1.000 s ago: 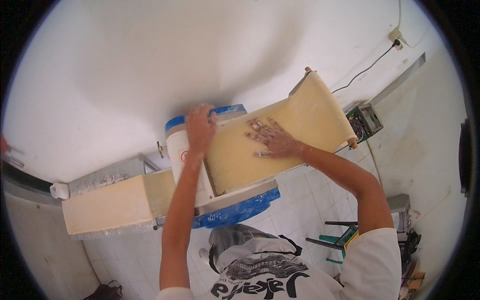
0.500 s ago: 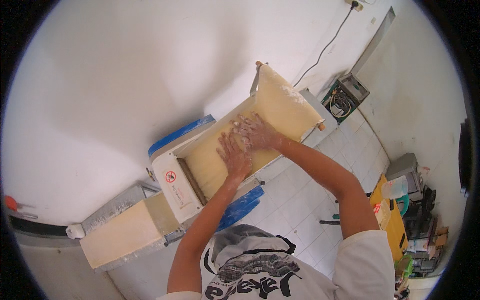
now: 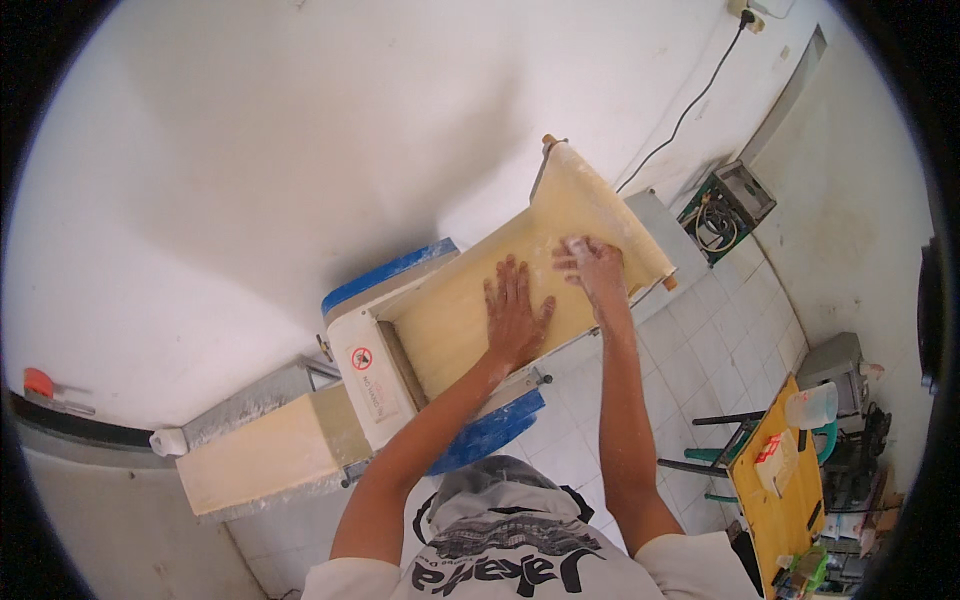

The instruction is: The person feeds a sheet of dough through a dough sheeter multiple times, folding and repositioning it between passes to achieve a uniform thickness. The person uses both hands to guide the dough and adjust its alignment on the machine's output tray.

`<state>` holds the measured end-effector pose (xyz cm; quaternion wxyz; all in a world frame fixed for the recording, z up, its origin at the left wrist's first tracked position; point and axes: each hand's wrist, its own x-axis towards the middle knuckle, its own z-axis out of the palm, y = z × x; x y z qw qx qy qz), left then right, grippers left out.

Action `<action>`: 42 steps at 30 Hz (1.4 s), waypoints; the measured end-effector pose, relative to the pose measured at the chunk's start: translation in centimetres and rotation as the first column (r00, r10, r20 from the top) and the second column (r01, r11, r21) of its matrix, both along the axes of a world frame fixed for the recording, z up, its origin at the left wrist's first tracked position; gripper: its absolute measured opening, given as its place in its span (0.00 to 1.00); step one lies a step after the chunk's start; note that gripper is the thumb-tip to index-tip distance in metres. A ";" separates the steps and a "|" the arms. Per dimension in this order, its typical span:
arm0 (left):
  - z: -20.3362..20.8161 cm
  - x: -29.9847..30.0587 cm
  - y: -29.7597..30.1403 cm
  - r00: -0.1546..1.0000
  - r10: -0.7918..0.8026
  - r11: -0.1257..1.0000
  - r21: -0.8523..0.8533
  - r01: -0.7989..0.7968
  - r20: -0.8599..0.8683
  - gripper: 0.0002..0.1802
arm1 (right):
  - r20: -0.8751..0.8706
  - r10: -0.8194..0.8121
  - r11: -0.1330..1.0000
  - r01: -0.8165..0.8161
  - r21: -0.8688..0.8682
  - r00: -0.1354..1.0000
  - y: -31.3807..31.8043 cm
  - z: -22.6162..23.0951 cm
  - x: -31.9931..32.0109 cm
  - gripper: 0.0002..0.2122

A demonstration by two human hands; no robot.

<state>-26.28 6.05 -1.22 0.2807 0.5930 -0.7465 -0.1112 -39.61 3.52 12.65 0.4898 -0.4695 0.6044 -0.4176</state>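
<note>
1. A pale sheet of dough (image 3: 470, 315) is seen lying on the sloping belt of a dough sheeter (image 3: 375, 385), running from the roller housing up to a rolling pin (image 3: 600, 215) at the far end, around which its upper part is wound.
2. The left hand (image 3: 515, 315) is laid flat on the middle of the sheet, fingers spread and straight; nothing is gripped.
3. The right hand (image 3: 592, 265) is pressed on the dough just below the pin, fingers extended and dusted with flour; nothing is clasped there either.
4. A further stretch of dough (image 3: 260, 455) is carried on the tray on the other side of the housing.
5. A tear could be caused if the thin sheet is dragged by the palms rather than guided.
6. A crease or skewed wind could result if one hand is pressed harder than the other.
7. The left hand is placed near the roller opening; fingers could be drawn in if it is slid closer.
8. A power cable (image 3: 690, 100) is hung along the white wall (image 3: 300, 150) behind.
</note>
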 end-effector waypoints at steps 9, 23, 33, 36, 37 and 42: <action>0.9 -0.4 -0.2 0.999 -0.040 0.999 0.018 0.040 -0.010 0.46 | 0.981 -0.194 0.912 0.363 0.191 -0.029 -6.6 -4.5 -0.7 0.22; -0.6 -2.9 -3.3 0.981 -0.098 0.975 -0.182 0.128 0.165 0.49 | 0.019 0.323 0.895 -0.299 -0.330 0.946 2.5 -3.3 2.2 0.20; 1.9 -3.5 -2.1 0.990 -0.130 0.990 -0.051 0.134 0.062 0.46 | 0.470 0.550 0.835 -0.445 -0.323 0.691 9.7 -6.1 -19.9 0.22; 1.9 -3.6 -2.1 0.990 -0.127 0.991 -0.038 0.130 0.067 0.46 | 0.491 0.097 0.958 0.053 -0.283 0.865 4.2 -11.4 -21.5 0.24; 1.8 -3.4 -2.1 0.989 -0.115 0.992 -0.047 0.120 0.091 0.45 | 0.425 -0.007 0.978 0.095 -0.187 0.905 2.1 -11.7 -20.5 0.24; 1.5 -3.1 -1.9 0.993 -0.083 0.994 -0.058 0.088 0.078 0.46 | 0.397 -0.067 0.991 0.014 0.136 0.915 -4.9 -16.8 -16.2 0.28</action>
